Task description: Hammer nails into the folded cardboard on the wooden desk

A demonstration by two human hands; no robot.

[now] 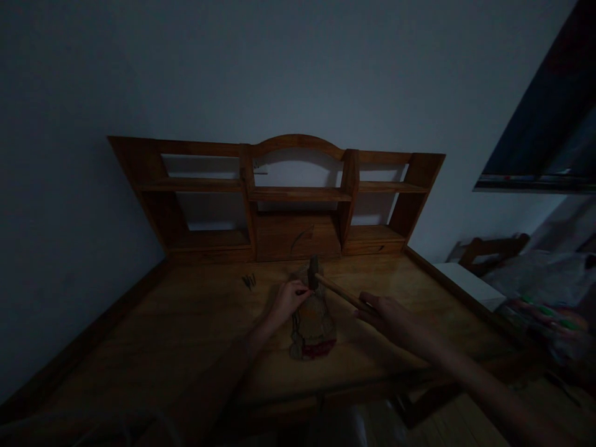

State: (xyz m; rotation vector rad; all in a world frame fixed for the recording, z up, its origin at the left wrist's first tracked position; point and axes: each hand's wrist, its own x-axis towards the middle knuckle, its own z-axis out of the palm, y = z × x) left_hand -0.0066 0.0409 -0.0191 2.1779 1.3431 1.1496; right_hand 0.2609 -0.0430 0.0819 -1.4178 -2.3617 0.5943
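My right hand (379, 313) is wrapped round the wooden handle of a hammer (338, 288). The dark hammer head (313, 273) is right by the fingertips of my left hand (291, 297). Thumb and forefinger of that left hand are pinched together; whatever is between them is too small and dark to make out. Beneath both lies a flat, pale brown piece (311, 323) with a dark outline and a red patch near its lower edge. To the left of my left hand, several thin dark pieces that look like nails (249, 282) lie on the desk.
The wooden desk (195, 329) carries a shelf unit (300, 194) along its back, against the wall. At the right stand a white surface (465, 282), a wooden chair (496, 247) and plastic bags (544, 279). The light is dim.
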